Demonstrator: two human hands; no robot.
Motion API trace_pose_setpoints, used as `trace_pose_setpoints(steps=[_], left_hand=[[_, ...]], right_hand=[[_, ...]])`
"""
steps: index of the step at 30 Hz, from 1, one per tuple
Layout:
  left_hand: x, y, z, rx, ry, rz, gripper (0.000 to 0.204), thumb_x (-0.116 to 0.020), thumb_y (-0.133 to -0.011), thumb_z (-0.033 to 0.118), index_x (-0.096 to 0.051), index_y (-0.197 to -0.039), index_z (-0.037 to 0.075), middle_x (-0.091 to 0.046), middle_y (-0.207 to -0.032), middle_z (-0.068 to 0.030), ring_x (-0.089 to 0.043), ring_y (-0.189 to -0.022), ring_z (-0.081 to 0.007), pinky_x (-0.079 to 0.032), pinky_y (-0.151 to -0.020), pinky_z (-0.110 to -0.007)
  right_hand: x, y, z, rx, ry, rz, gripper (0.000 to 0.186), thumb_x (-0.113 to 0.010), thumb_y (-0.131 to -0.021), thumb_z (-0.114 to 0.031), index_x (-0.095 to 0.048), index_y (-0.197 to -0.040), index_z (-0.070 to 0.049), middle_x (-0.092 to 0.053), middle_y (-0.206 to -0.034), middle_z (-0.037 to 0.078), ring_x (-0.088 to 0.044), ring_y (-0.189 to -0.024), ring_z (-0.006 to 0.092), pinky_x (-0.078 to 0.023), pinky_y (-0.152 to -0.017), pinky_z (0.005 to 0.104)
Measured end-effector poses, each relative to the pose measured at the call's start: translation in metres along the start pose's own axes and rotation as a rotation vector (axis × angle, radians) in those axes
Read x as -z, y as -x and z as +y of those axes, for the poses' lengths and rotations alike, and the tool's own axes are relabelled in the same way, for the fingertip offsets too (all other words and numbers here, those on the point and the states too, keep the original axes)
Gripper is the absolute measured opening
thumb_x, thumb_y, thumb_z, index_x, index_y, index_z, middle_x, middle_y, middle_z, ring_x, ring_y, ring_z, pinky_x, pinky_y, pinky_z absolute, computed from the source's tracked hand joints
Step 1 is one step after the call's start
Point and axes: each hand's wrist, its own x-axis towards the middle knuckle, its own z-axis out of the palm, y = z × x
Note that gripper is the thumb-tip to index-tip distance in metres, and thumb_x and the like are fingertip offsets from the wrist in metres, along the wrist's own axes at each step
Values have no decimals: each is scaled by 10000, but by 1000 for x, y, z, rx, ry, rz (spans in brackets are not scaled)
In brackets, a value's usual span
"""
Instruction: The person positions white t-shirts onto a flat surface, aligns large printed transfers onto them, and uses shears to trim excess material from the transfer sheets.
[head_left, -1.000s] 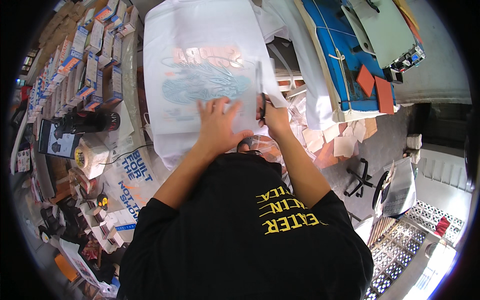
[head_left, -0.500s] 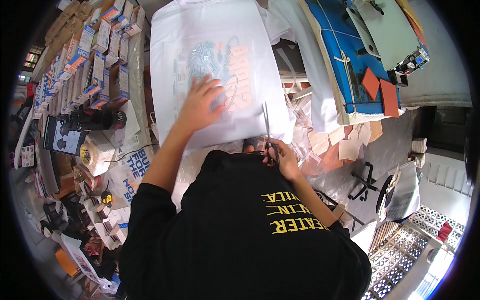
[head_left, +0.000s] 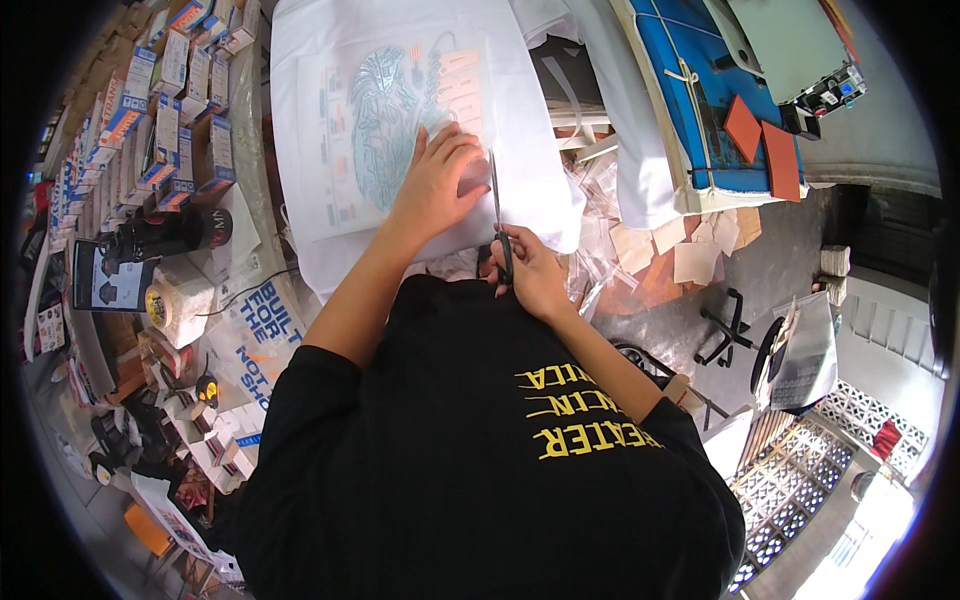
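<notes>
Table [head_left: 262, 215]: long, running away from the person, cluttered along its left side with rows of small boxes [head_left: 150, 120].

Cloth [head_left: 540, 120]: white, spread flat over the table directly ahead of the person.

Film [head_left: 395, 135]: clear printed sheet with a teal and orange design, lying on the cloth, long axis running away from the person.

Blue board [head_left: 690, 100]: to the right, well apart from the hands, with two orange pads on it.

Left hand [head_left: 440, 180]: open, palm down, fingers spread, pressing the film flat near its right edge.

Right hand [head_left: 530, 275]: closed round the scissors' handles, at the near edge of the cloth.

Scissors [head_left: 497, 215]: blades point straight away from the person, parallel to the film's long axis, just beside the left hand's fingers on the right. Left hand lies on the film; right hand sits behind it.
</notes>
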Motion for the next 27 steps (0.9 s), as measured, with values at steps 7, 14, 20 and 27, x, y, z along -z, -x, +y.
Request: trace_pose_setpoints(steps=[7, 14, 20, 27], left_hand=[[0, -3, 0, 2, 2, -12, 411, -786, -745, 172, -591, -1096, 85, -574, -1261, -53, -419, -1345, -314, -235, -1142, -597], [-3, -1, 3, -104, -51, 68, 139, -741, -787, 108, -691, -913, 77, -696, -1091, -29, -551, -1222, -318, -336, -1099, -572], [11, -4, 22, -122, -47, 88, 108, -728, -790, 67, -689, -891, 65, -719, -1010, -38, -642, -1096, -300, -403, -1067, -535], [20, 0, 34, -123, -13, 134, 101, -726, -789, 47, -683, -880, 63, -719, -995, -41, -665, -1052, -283, -436, -1038, -528]], right_hand=[[-1, -2, 0, 2, -2, 23, 480, -626, -965, -228, -470, -1325, 49, -610, -827, 43, -615, -641, 98, -471, -487, 231], [-4, -1, -3, 7, -9, 65, 464, -637, -959, -235, -500, -1287, 63, -594, -763, 38, -586, -568, 96, -428, -429, 233], [-10, -24, -30, 21, -45, 112, 442, -633, -958, -245, -533, -1244, 76, -588, -742, 41, -588, -565, 106, -421, -424, 243], [-10, -34, -29, 37, 20, 120, 351, -579, -958, -163, -549, -1227, 60, -613, -768, 64, -603, -571, 121, -432, -434, 251]])
